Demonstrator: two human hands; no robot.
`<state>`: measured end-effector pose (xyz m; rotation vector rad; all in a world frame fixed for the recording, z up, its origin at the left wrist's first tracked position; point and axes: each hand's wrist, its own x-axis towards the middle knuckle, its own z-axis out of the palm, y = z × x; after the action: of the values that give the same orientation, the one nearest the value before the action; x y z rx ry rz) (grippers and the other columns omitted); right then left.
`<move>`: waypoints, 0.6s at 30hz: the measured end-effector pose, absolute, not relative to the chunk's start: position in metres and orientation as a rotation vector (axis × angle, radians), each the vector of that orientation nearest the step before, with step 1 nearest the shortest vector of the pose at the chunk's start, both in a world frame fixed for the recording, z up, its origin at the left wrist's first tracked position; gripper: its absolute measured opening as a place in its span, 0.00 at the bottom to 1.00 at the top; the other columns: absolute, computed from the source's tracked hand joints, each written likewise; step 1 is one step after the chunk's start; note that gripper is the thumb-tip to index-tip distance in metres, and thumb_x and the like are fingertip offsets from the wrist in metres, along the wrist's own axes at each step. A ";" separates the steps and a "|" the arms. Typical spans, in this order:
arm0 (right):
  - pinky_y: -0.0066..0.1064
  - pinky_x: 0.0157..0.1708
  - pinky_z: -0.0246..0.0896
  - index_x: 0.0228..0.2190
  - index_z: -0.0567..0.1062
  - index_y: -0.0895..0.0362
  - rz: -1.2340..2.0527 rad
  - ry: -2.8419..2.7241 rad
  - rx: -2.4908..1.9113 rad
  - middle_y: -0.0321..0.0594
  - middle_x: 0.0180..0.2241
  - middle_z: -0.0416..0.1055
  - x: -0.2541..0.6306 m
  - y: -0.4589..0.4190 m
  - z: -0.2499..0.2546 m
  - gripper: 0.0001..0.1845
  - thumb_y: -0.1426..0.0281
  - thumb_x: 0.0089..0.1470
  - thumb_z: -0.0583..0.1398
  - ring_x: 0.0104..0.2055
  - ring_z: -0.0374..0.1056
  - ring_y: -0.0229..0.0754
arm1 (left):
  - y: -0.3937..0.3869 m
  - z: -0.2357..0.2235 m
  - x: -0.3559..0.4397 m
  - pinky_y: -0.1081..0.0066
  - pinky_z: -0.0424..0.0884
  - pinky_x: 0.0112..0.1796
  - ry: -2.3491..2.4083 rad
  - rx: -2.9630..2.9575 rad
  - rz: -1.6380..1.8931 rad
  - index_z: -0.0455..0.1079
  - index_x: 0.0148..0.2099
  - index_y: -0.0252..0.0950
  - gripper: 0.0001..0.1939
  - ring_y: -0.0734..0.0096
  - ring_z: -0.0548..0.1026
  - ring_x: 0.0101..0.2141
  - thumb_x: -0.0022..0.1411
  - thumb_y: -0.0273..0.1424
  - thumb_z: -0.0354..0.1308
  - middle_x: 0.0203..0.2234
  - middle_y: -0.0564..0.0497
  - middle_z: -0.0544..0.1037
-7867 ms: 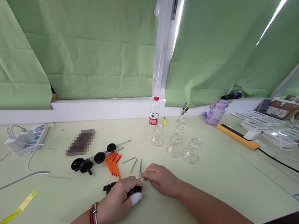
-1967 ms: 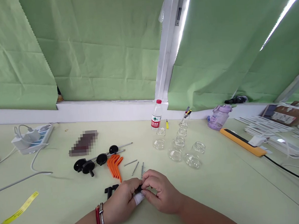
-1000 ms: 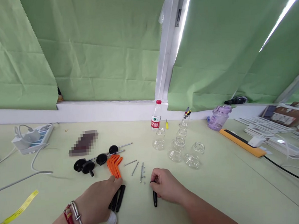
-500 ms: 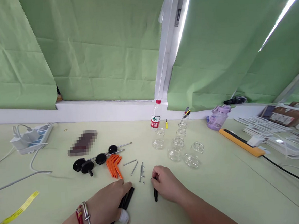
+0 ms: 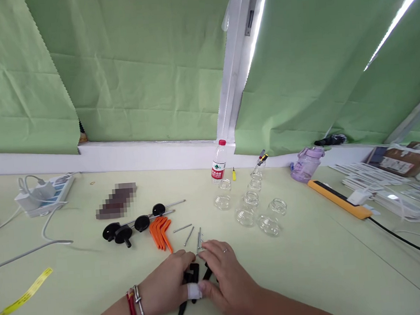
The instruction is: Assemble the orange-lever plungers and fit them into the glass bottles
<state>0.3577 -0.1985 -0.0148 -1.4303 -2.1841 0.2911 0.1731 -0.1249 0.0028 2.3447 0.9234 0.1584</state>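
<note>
Several black bar-shaped plastic pieces [image 5: 193,271] lie on the table between my hands, partly covered by them. My left hand [image 5: 170,280], with a white wrap on its thumb, curls around these pieces. Close against it, my right hand [image 5: 231,285] has its fingers stretched and thumb apart, touching one short black piece [image 5: 207,272]. The two thumbs meet. Just beyond the fingertips lie long metal screws [image 5: 188,236] and small nuts, some hidden by my right hand. Orange bent pieces [image 5: 160,232] rest beyond my left hand.
Black round knobs with metal rods [image 5: 141,223] lie at left, near a blurred dark object [image 5: 116,201]. Glass jars [image 5: 245,215], a water bottle [image 5: 218,164] and a small yellow screwdriver [image 5: 233,174] stand or lie farther back. At right are a purple bottle [image 5: 307,165] and an orange power strip [image 5: 338,200].
My left hand has moved right with the black pieces. My right hand has shifted slightly toward it, and its pinch on a black piece has loosened into spread fingers.
</note>
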 end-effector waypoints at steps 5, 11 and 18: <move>0.61 0.60 0.29 0.63 0.45 0.58 0.450 -2.411 -1.406 0.54 0.64 0.43 0.352 -0.204 -0.027 0.40 0.52 0.57 0.52 0.65 0.37 0.62 | -0.114 0.002 0.161 0.75 0.60 0.23 0.788 2.098 0.062 0.62 0.35 0.36 0.20 0.73 0.65 0.24 0.39 0.31 0.66 0.25 0.57 0.69; 0.68 0.56 0.23 0.64 0.42 0.55 0.482 -2.518 -1.352 0.55 0.65 0.38 0.347 -0.201 -0.029 0.46 0.47 0.53 0.52 0.65 0.33 0.68 | -0.114 -0.003 0.166 0.75 0.62 0.24 0.729 1.951 0.165 0.63 0.36 0.36 0.15 0.75 0.65 0.24 0.43 0.24 0.58 0.25 0.57 0.68; 0.65 0.58 0.23 0.63 0.44 0.50 0.523 -2.550 -1.461 0.46 0.66 0.35 0.360 -0.209 -0.031 0.37 0.52 0.59 0.49 0.66 0.29 0.64 | -0.125 -0.015 0.171 0.75 0.66 0.27 0.667 1.874 0.237 0.61 0.42 0.37 0.16 0.73 0.70 0.27 0.49 0.26 0.58 0.26 0.56 0.70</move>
<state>0.3605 -0.2095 -0.0308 -1.4610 -2.5501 0.5232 0.1711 -0.1251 -0.0148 1.8743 0.6674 0.2373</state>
